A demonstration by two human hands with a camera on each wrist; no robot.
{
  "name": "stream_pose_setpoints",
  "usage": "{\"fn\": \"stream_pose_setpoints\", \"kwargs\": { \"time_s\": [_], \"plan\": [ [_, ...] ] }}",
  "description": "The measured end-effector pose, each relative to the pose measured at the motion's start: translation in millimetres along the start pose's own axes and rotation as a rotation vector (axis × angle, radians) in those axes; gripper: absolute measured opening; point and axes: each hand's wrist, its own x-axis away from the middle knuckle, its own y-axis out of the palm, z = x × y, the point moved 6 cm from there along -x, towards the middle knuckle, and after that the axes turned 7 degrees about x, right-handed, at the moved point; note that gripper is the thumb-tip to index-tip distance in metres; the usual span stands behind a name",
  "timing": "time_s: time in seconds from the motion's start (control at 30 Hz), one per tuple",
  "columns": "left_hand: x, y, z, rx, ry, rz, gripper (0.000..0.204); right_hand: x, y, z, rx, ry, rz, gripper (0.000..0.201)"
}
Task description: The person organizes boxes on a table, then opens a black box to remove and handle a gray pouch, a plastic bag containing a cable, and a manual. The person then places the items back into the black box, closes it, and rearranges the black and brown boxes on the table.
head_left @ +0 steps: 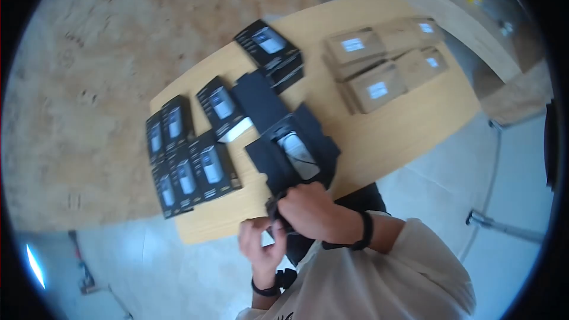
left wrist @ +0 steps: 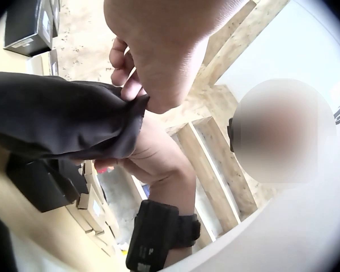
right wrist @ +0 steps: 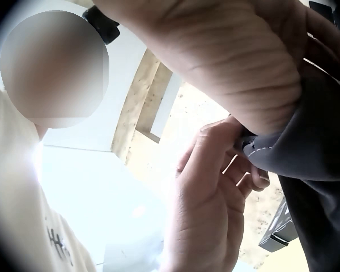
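Note:
Both hands hold a dark fabric pouch close to the body, just past the near edge of the table. My left hand pinches the stitched rim of the pouch between thumb and fingers. Curled round the fabric from the other side is my right hand, partly hidden by the pouch in the left wrist view. In front of the hands an open black box has its flaps spread. A white device lies inside it with a dark cord across. What the pouch contains is hidden.
Several closed black boxes with a device picture stand on the left of the wooden table. More black boxes are stacked at the back. Brown cardboard boxes with white labels sit back right.

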Motion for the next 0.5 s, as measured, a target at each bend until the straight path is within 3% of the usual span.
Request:
{"fn": "stream_pose_setpoints", "kwargs": {
  "time_s": [0.2,0.37,0.5],
  "plan": [
    [-4,0,1,0.026,-0.016,0.025,0.016,-1,12,5,0.095,0.080,-0.058,0.013],
    [-8,5,13,0.064,0.029,-0.024,0.015,-5,22,10,0.103,0.148,0.017,0.013],
    [-5,6,13,0.082,0.040,-0.059,0.018,-6,29,8,0.014,0.054,0.041,0.016]
  ]
}}
